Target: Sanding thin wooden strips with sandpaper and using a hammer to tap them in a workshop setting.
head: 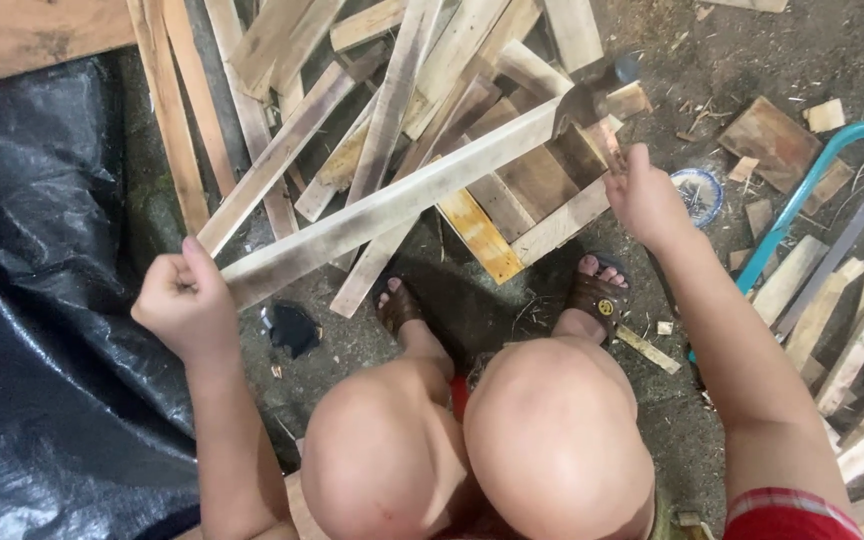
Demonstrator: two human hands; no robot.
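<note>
A long pale wooden slat ran slantwise above a heap of loose boards. The left hand was closed in a fist round its near end. At the far end a hatchet met the slat's edge, its handle gripped tight in the right hand. Two knees showed below, and two sandalled feet on the dirt ground. One black plastic sheet lay left; one teal metal frame stood right.

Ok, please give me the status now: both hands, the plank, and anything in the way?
Left hand grips near end of long plank. Right hand holds hatchet, blade at plank's far end. Loose wood pile lies under plank; feet in sandals close below.
</note>
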